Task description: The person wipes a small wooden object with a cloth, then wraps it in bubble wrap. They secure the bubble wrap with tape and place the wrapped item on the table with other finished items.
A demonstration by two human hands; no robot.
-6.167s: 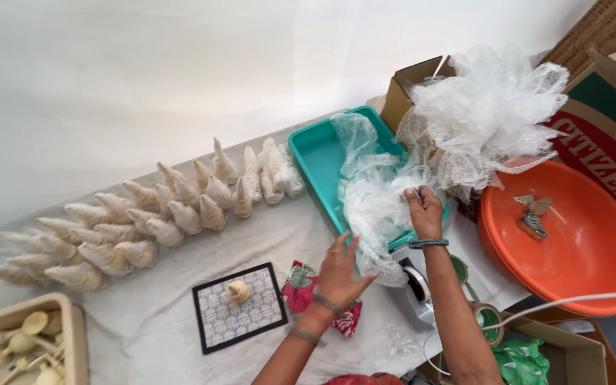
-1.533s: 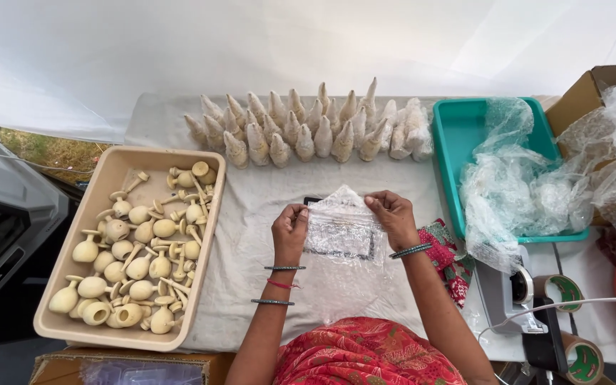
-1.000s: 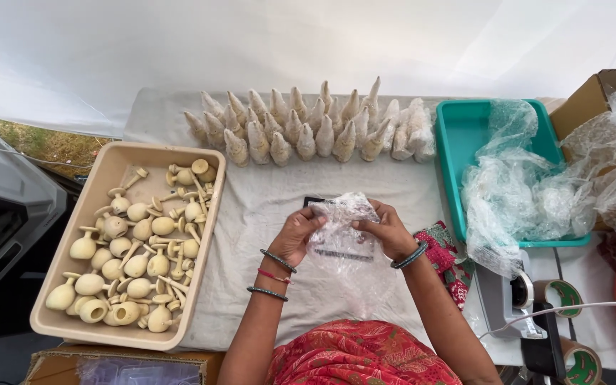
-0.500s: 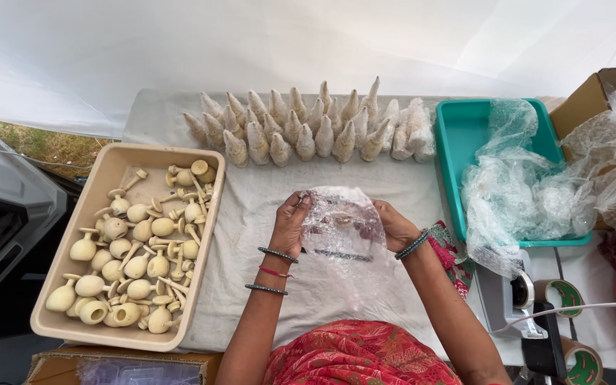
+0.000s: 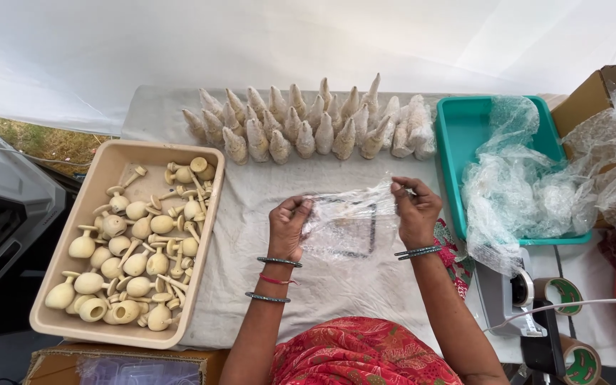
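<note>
A: White cloth (image 5: 301,285) covers the table across the middle of the frame, running from the beige tray (image 5: 101,178) at left to the teal tray (image 5: 465,128) at upper right. Where is there open room?

B: Bare cloth lies in front of the hands and between them and the row of pale cone-shaped shells (image 5: 308,128) along the top centre. The right side is crowded: crumpled clear plastic bags (image 5: 529,199) spill over the teal tray's near edge, a cardboard box (image 5: 593,93) sits in the upper right corner, and tape rolls (image 5: 572,356) lie at lower right.

A: And the beige tray?

B: Full of pale clay pots and stemmed pieces (image 5: 137,249), its right rim just beside the left forearm.

A: What is held?

B: A clear plastic bag (image 5: 351,221), centre frame, stretched with its long axis left to right, lifted just above a dark-framed tile (image 5: 365,235) that shows through it.

A: The hands?

B: Left hand (image 5: 288,227) is curled, fingers pinching the bag's left edge, knuckles toward the camera. Right hand (image 5: 415,210) pinches the upper right edge between thumb and fingertips. Both wrists wear bangles, forearms rising from the bottom of the frame.
</note>
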